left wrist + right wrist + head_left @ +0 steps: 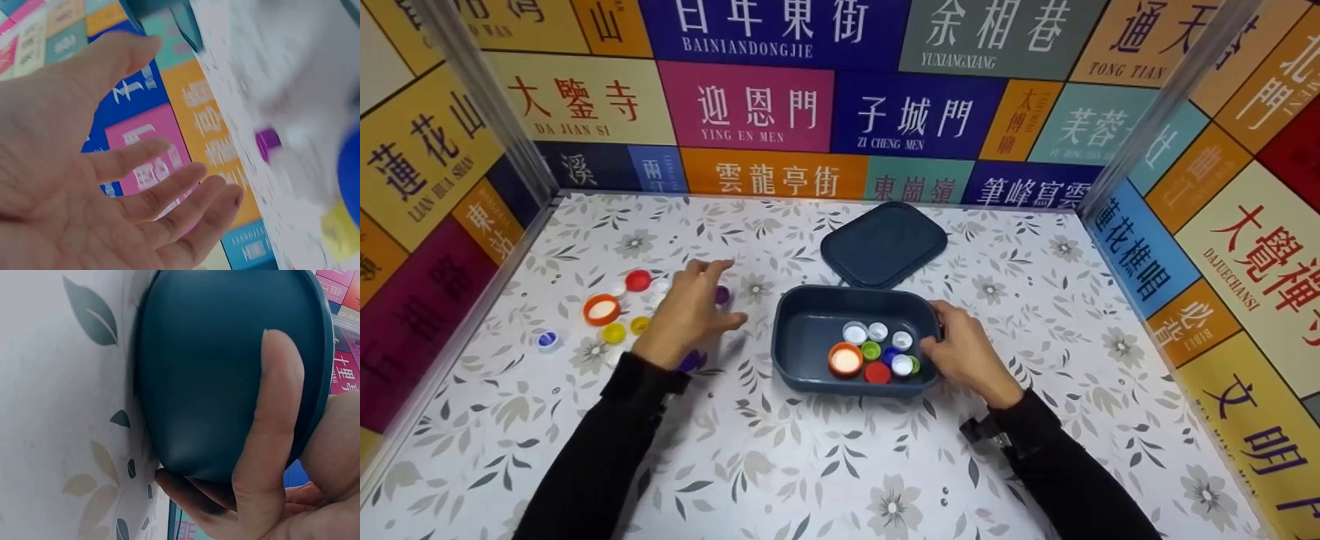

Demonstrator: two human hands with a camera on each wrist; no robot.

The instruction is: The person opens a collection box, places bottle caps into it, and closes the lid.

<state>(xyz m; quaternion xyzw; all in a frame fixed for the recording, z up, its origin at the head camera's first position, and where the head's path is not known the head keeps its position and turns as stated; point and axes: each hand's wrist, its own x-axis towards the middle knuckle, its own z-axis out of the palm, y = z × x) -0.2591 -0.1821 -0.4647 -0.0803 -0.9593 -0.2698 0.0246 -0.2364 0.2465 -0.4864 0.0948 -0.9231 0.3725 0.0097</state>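
A dark blue plastic box (781,345) stands on the patterned tabletop with several bottle caps inside, among them an orange cap (845,361) and a red cap (877,372). My right hand (966,352) grips the box's right end; in the right wrist view the thumb (275,382) lies along its wall. Left of the box, my left hand (686,315) hovers with fingers spread and nothing in its palm. Around and partly behind it lie loose caps: a red cap (638,280), an orange cap (601,309), a yellow cap (614,333) and a purple cap (268,143).
Behind the box lies its dark blue lid (885,244), flat on the table. A blue-and-white cap (547,341) sits at the far left. Colourful walls printed with characters (757,105) border the table at the back and both sides.
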